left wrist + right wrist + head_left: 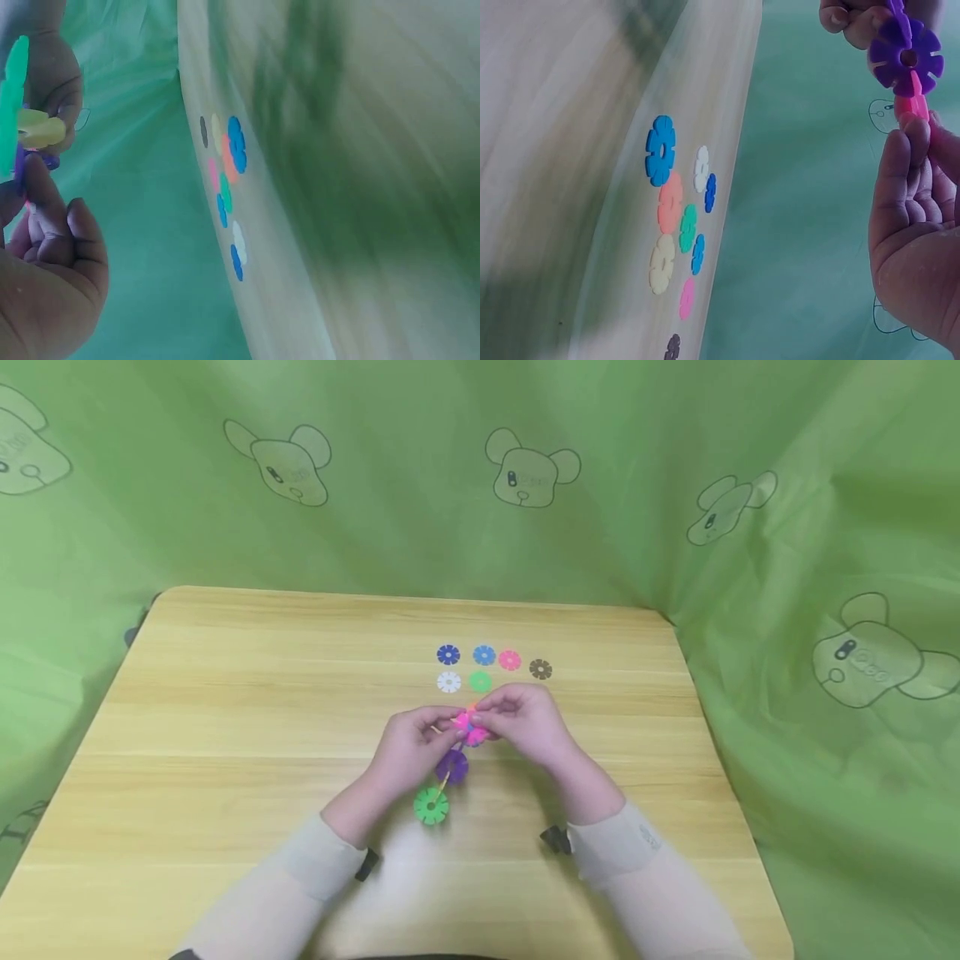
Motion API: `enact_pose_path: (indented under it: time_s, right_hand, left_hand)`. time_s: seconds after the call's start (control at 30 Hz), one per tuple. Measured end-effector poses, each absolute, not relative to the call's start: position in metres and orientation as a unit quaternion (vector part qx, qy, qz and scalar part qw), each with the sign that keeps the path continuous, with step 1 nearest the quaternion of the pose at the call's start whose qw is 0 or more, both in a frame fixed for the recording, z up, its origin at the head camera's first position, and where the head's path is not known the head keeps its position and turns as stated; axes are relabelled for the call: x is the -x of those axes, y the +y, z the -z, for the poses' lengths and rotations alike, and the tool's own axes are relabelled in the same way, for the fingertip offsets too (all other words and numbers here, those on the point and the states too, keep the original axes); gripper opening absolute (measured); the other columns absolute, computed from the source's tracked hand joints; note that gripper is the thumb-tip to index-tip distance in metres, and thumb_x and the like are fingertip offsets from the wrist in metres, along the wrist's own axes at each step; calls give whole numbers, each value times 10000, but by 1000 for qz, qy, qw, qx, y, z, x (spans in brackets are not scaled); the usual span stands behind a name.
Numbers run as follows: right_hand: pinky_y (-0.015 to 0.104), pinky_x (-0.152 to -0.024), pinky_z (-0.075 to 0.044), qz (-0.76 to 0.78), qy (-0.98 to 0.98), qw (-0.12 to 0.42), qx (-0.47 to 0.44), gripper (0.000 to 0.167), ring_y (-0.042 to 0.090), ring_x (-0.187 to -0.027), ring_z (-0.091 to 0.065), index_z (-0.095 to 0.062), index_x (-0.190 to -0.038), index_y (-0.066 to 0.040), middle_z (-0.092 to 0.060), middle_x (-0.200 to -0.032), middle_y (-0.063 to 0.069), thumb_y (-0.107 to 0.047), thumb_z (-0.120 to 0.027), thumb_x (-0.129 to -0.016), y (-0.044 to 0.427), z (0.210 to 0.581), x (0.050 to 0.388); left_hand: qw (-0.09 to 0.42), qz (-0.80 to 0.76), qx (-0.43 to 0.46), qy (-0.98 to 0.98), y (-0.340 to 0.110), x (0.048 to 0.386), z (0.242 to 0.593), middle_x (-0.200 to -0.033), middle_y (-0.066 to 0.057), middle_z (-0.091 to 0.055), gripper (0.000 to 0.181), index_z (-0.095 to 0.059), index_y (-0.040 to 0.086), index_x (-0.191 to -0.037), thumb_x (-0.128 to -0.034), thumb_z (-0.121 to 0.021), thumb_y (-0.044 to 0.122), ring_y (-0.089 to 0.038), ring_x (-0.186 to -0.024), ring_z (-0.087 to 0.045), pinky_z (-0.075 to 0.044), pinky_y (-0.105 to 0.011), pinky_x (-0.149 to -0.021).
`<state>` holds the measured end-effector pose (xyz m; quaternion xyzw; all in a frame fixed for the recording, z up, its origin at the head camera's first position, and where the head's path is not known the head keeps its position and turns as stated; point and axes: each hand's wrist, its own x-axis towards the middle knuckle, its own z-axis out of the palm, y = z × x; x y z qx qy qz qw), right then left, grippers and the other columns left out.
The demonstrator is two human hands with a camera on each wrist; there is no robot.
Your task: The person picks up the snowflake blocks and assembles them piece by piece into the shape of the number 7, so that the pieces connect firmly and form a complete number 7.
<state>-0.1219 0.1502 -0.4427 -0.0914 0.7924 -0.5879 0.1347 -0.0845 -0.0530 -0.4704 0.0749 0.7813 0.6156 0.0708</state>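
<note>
Over the middle of the table, both hands hold a chain of interlocking plastic snowflake discs. A green disc (431, 807) hangs at its lower end, joined through a yellow disc (45, 129) to a purple disc (452, 767). My left hand (411, 745) pinches the chain near its purple and pink part. Opposite it, thumb and fingers of my right hand (528, 723) pinch a bright pink disc (915, 107) at the upper end. Fingers partly cover the joint there, so how far the pieces are slotted together cannot be told.
Loose discs lie flat beyond the hands on the wooden table (225, 710): dark blue (448, 654), light blue (483, 655), pink (510, 660), brown (541, 669), white (448, 682) and green. Blue (660, 151), orange (670, 202) and cream (661, 264) discs appear in the right wrist view. Green cloth (420, 543) hangs around.
</note>
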Motion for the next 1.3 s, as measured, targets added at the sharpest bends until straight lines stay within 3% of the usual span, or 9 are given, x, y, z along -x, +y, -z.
enact_pose_path:
  time_s: [0.23,0.53,0.73,0.93,1.17,1.3]
  right_hand:
    - [341,-745,-662,572,810,102,76,140,275,-811,-756,-732,-1085,78,-771,-976,196,-19,-725,-984,170,456,125]
    - [299,-719,-655,562,825,37,47,157,146,-738,-734,-712,-1084,122,-752,-959,251,-9,-703,-998,217,457,145]
    - [263,-743,-645,542,839,42,2,231,118,-761,-719,-692,-1144,135,-745,-999,253,-66,-678,-1032,234,457,165]
    - [241,-780,-630,496,866,57,-36,289,168,-837,-712,-681,-1228,90,-729,-1103,248,-142,-658,-1056,249,468,189]
    - [392,-835,-636,431,900,55,-38,331,392,-1000,-716,-686,-1269,50,-725,-1162,238,-203,-652,-1058,256,477,209]
    - [337,-817,-613,406,912,51,-32,355,364,-996,-706,-679,-1291,56,-725,-1158,253,-209,-655,-1057,254,485,219]
  left_hand:
    - [57,-636,-57,768,-59,84,476,-945,-67,-718,386,-697,38,-1355,-973,-748,28,-137,-576,-617,-518,-222,-463]
    - [33,-651,-32,758,-66,86,482,-936,-95,-717,369,-714,31,-1325,-959,-749,-2,-101,-533,-556,-460,-177,-446]
    - [26,-658,-24,753,-69,86,485,-936,-96,-732,359,-718,33,-1313,-957,-751,0,-100,-525,-561,-457,-179,-436]
    - [8,-673,-23,739,-69,86,486,-939,-123,-718,362,-716,14,-1309,-949,-747,-23,-86,-528,-561,-476,-180,-449]
    - [-4,-680,-12,733,-70,86,484,-934,-133,-720,340,-716,2,-1297,-959,-739,-23,-67,-518,-553,-474,-171,-451]
    - [-3,-684,-9,729,-72,86,485,-931,-136,-722,340,-714,3,-1300,-962,-731,-28,-62,-515,-546,-469,-166,-451]
